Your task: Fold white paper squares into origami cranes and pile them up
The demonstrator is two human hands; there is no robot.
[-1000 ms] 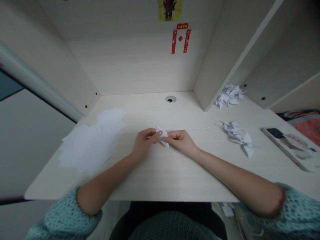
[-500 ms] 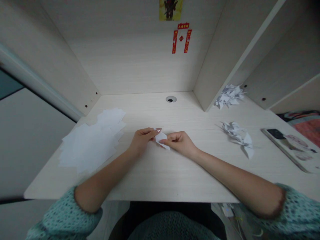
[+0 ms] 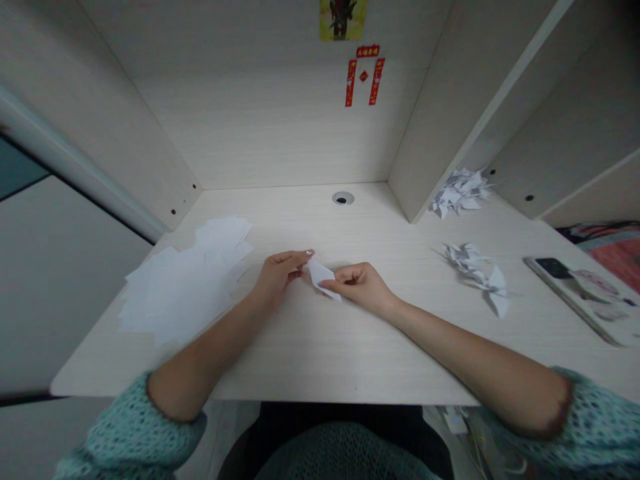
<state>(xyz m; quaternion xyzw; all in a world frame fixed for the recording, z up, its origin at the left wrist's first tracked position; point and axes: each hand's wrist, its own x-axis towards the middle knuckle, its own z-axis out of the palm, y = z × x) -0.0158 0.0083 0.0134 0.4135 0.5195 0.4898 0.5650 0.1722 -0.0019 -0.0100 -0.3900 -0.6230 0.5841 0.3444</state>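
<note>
A small folded piece of white paper [image 3: 320, 273] lies low over the middle of the pale wooden desk [image 3: 330, 347]. My right hand [image 3: 357, 283] pinches its right end, fingers curled closed on it. My left hand [image 3: 277, 273] sits just to the left of the paper, its fingers bent and pressed together; the fingertips are close to the paper's left tip, and I cannot tell if they touch it. Both forearms are bare, with teal knitted sleeves pushed up at the elbows.
A loose spread of white paper sheets [image 3: 185, 280] covers the desk's left part. Folded paper figures [image 3: 475, 273] lie to the right, with a bigger heap [image 3: 457, 190] in the shelf nook behind. A phone [image 3: 573, 283] rests far right. A cable hole [image 3: 343, 198] is at the back.
The folded paper has been lowered and flattened toward the desk. My left hand has slid a little left and drawn back from the paper; my right hand keeps its pinch.
</note>
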